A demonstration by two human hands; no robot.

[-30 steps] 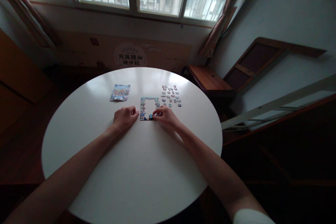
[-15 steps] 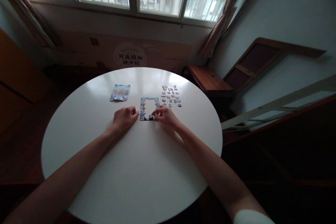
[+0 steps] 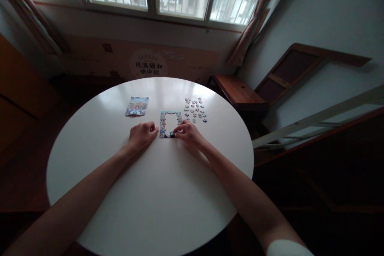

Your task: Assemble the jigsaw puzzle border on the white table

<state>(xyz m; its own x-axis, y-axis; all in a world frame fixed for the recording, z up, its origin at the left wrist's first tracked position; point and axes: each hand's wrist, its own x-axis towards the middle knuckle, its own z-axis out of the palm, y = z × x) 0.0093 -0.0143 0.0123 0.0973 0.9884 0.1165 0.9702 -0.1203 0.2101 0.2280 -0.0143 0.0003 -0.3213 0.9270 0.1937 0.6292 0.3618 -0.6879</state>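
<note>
A small jigsaw frame [image 3: 163, 122], only its border assembled, lies on the round white table [image 3: 156, 192]. My right hand [image 3: 187, 134] pinches a dark blue puzzle piece [image 3: 172, 134] against the frame's near right corner. My left hand [image 3: 141, 135] rests on the table with fingers curled, its fingertips touching the frame's near left edge. Several loose puzzle pieces [image 3: 195, 109] lie spread out just right of the frame, beyond my right hand.
A printed puzzle packet [image 3: 137, 106] lies on the table to the left of the frame. A wooden bench [image 3: 238, 93] stands past the table's right edge. Windows and a cardboard panel with printed characters [image 3: 148, 65] are behind the table.
My right hand shifted slightly left along the frame's near edge with the piece. My left hand stayed put.
</note>
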